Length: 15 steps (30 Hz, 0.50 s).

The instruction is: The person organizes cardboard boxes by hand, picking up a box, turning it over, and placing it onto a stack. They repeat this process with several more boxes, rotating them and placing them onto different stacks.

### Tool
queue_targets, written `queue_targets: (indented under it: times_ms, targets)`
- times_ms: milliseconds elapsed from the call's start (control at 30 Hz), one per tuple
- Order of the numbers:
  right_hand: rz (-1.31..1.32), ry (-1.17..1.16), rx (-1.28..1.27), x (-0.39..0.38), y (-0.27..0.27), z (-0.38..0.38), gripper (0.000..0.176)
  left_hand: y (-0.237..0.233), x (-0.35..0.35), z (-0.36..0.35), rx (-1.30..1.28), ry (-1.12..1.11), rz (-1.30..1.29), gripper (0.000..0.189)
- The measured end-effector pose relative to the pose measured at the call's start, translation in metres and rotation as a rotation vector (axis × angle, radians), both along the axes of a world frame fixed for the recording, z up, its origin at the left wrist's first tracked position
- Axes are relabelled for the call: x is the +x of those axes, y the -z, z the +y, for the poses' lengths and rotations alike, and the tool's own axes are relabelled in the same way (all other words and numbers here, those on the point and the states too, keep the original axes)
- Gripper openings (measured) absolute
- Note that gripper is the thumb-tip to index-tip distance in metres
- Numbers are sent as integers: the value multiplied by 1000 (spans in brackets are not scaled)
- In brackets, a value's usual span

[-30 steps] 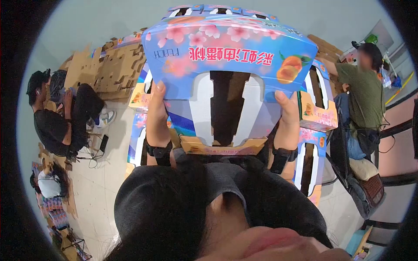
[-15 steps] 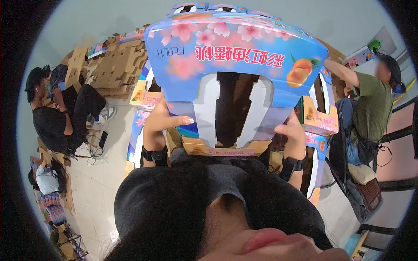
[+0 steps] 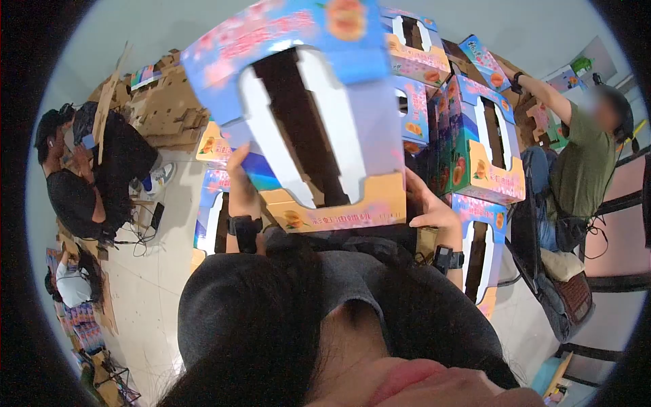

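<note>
A blue and pink cardboard fruit box (image 3: 376, 136) with peach and blossom prints is raised in front of my chest, tilted. Its near side has a tall cut-out with white inner flaps and a peach-coloured lower band. My left hand (image 3: 240, 178) grips the box's left side, thumb up along the edge, most fingers hidden. My right hand (image 3: 432, 205) holds the lower right side, its fingers partly out of sight behind the box.
Similar boxes are stacked at right (image 3: 498, 176), behind (image 3: 420, 64) and at left (image 3: 213, 146). Flattened cardboard (image 3: 173, 108) lies at the back left. A person in green (image 3: 586, 159) reaches toward a box at right; a person in black (image 3: 78, 190) sits at left.
The box has shifted left and tilted, its right side swinging up. Both hands still hold it, the right now lower on its side. The right-hand person now has a box at hand.
</note>
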State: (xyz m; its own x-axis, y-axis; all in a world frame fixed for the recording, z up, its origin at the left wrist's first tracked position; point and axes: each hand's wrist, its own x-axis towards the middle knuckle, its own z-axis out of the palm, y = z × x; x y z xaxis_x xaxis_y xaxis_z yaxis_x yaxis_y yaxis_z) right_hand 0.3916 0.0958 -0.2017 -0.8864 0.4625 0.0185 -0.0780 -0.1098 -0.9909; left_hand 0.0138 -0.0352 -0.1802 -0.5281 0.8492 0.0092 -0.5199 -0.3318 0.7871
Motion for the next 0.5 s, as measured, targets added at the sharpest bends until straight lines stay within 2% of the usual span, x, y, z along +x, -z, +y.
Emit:
queue_targets:
  times_ms: [67, 133, 167, 267, 367, 500]
  targets:
    - [-20, -2, -2, -4, -8, -2, 124, -5, 1, -6, 13, -107, -70, 55]
    - [77, 51, -84, -9, 12, -8, 123, 48, -45, -5, 169, -103, -89, 56]
    - [125, 77, -126, -14, 19, -12, 123, 30, -35, -5, 180, -193, -56, 55]
    - [241, 56, -242, -43, 12, -27, 122, 46, -46, -6, 267, -181, -133, 59]
    - [295, 1, -186, -64, 4, -29, 122, 36, -36, -4, 307, -133, -287, 56]
    - [335, 65, -193, -78, -21, -40, 124, 64, -49, 7, 354, -133, -284, 51]
